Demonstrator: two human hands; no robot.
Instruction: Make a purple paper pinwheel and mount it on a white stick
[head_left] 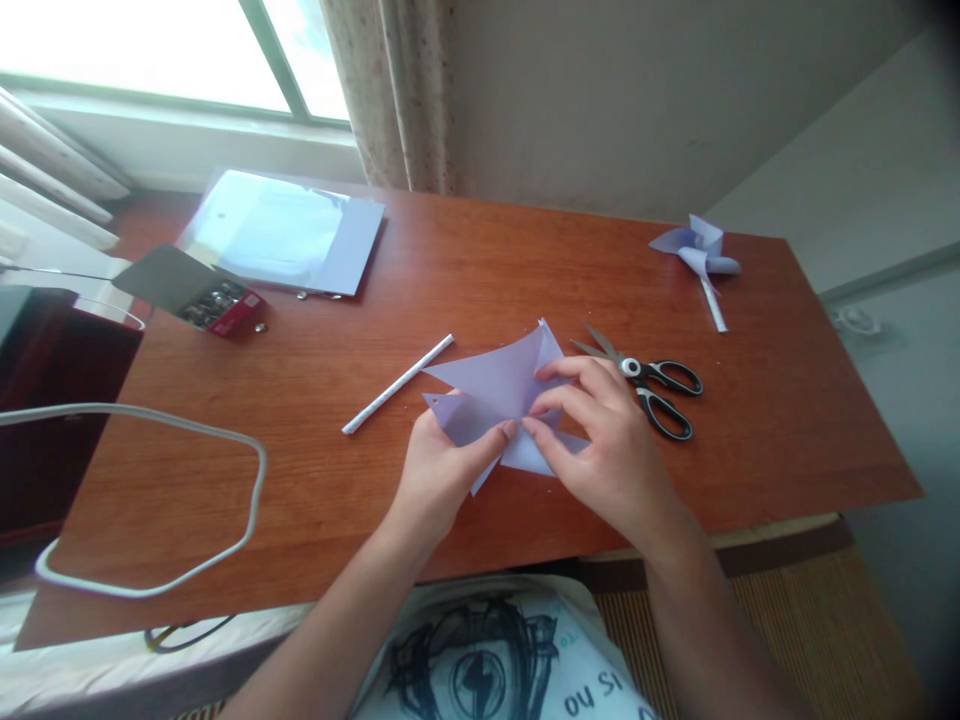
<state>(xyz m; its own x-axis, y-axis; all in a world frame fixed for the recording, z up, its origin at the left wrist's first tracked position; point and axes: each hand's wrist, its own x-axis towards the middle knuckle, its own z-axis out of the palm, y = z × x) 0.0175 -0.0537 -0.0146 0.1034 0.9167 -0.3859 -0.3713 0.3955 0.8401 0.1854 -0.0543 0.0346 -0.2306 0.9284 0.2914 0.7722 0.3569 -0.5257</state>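
A pale lilac paper [495,385], cut and partly folded, lies near the front middle of the wooden table [465,260]. My left hand [442,465] grips its lower left flap, thumb pressing on top toward the centre. My right hand [607,440] pinches a fold at the paper's middle with thumb and forefinger, fingers curled over the right side. A white paper stick [397,384] lies just left of the paper. Black-handled scissors [649,385] rest shut just right of my right hand.
A finished lilac pinwheel [701,255] on a stick lies at the far right. A stack of lilac sheets in a clear sleeve [289,232] and an open red box of pins [217,305] sit at the back left. A white cable [187,490] loops over the left edge.
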